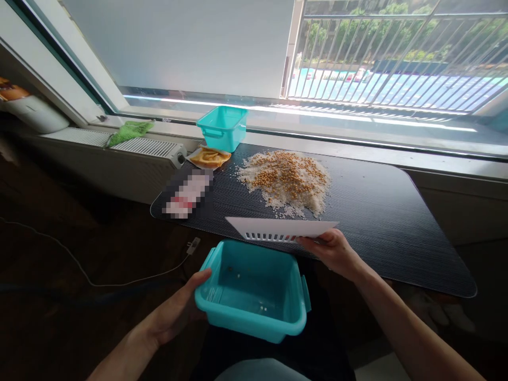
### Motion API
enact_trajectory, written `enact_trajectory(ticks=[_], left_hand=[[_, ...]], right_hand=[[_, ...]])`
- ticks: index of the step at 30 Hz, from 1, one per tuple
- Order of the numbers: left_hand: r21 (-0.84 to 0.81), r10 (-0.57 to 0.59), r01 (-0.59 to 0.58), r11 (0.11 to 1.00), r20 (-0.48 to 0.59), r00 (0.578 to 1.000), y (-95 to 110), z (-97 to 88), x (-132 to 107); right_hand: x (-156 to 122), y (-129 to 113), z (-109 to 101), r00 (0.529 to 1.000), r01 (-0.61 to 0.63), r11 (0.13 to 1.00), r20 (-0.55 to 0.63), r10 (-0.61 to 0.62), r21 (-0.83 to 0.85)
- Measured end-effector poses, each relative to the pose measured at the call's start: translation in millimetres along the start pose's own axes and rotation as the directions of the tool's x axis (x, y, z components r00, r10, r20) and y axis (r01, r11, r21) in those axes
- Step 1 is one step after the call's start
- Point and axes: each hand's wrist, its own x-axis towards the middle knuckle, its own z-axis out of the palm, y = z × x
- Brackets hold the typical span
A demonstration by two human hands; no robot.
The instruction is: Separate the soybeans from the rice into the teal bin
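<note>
My left hand [184,301] grips the left rim of a turquoise plastic bin [250,317], held low in front of the table edge. A few pale grains lie on the bin's floor. In my right hand [331,251] is a white slotted plastic board [278,227], pinched at its right end and tilted above the bin's far rim. Just beyond the board, a heap of white grains mixed with yellow beans [288,180] spreads over the dark table [381,211]. The fingers of my left hand are partly hidden under the bin.
A second turquoise bin [224,129] stands at the table's back left, by the window. Near it are a yellow-orange packet [209,157] and a blurred-out item [188,194]. A green cloth [130,131] lies on the radiator [146,151]. A white cable with a plug [193,246] hangs left of the bin.
</note>
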Motion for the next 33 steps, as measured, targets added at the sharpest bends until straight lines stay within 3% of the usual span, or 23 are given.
enact_trajectory(ticks=[2, 5, 7, 9, 11, 14, 33], left_hand=[[-0.003, 0.003, -0.003, 1.000, 0.008, 1.000, -1, 1.1, 0], [-0.006, -0.010, 0.010, 1.000, 0.015, 1.000, -2, 2.8, -2], [-0.005, -0.023, 0.023, 1.000, 0.021, 1.000, -2, 3.5, -2], [0.004, -0.020, 0.020, 1.000, 0.035, 0.999, -3, 4.4, -3], [0.020, -0.015, 0.014, 1.000, 0.046, 0.999, -3, 6.0, -3], [0.046, -0.024, 0.022, 0.999, 0.040, 0.999, -1, 9.3, -4], [0.074, -0.017, 0.014, 0.997, 0.034, 0.999, -1, 9.6, -1]], right_hand=[[0, -1, 0, 0.999, 0.004, 1.000, -0.048, -0.004, 0.003], [-1, -1, -3, 0.999, 0.016, 1.000, 0.038, -0.015, -0.014], [0, -3, -8, 0.999, 0.029, 0.999, 0.032, -0.028, -0.018], [4, -4, -14, 0.992, 0.045, 0.999, -0.115, -0.047, -0.018], [10, -5, -21, 0.955, 0.044, 0.998, -0.293, -0.052, -0.035], [22, -5, -26, 0.913, 0.021, 0.998, -0.406, -0.046, -0.066], [44, 5, -21, 0.927, -0.025, 0.988, -0.374, -0.035, -0.154]])
